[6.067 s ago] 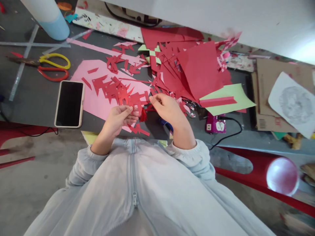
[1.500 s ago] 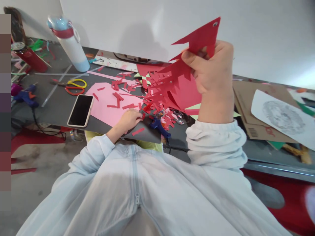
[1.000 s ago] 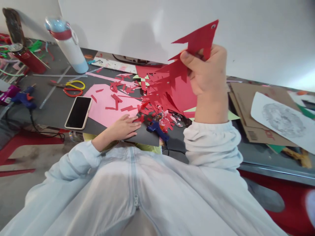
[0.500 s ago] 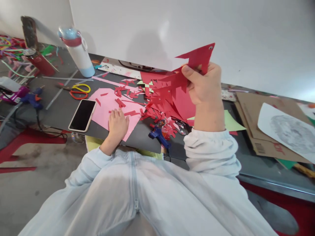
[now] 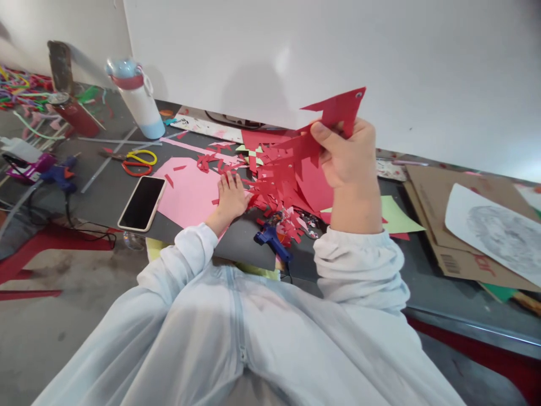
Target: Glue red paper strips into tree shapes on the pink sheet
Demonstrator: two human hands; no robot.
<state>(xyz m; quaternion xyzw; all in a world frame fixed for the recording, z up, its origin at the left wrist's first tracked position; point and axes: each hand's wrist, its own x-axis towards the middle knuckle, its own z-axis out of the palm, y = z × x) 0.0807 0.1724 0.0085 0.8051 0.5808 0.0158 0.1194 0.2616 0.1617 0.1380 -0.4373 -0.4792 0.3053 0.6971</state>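
Raised in front of the white wall, my right hand (image 5: 349,149) pinches a red paper cutout (image 5: 338,110) with jagged edges and a small googly eye near its top corner. Part of the cutout is hidden behind my fingers. Low on the table, my left hand (image 5: 231,194) lies flat, fingers stretched out, over the right side of a pink paper sheet (image 5: 188,189). Red paper scraps (image 5: 270,194) are heaped just right of it, some by its fingertips. A blue glue gun (image 5: 274,242) lies in front of the heap.
A phone (image 5: 142,204), scissors (image 5: 135,162) and a white-blue bottle (image 5: 141,104) stand or lie to the left. Farther left are a red can (image 5: 76,115) and another glue gun (image 5: 61,175). Cardboard (image 5: 439,225) with a printed sheet (image 5: 492,231) lies at right.
My left hand has slid right across the pink sheet, and red scraps that lay on it are now by the heap. My right hand still holds the red cutout, nearly unmoved.
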